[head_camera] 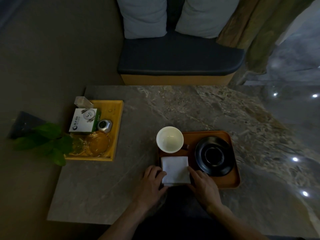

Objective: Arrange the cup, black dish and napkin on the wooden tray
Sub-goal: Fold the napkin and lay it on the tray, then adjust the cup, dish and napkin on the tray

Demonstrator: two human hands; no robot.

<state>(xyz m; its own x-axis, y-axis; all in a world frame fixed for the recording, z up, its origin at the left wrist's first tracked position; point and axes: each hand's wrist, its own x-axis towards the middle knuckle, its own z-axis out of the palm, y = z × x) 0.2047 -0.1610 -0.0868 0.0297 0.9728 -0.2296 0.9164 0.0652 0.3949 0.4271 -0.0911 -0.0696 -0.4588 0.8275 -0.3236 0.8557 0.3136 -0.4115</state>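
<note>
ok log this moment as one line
step: squaring napkin | left hand: touches its left edge | right hand: touches its right edge | cup, black dish: on wooden tray

wooden tray (223,183) left edge hidden under napkin (175,170), cup (169,139) handle mostly hidden

Looks like a hotel room or lounge nook: grey marble-pattern table (199,108), dark-cushioned wooden bench seat (180,61) with two pale pillows (145,18), yellow wooden amenity tray (117,129) holding a glass ashtray (98,143) and white-green printed box (83,122).
</note>
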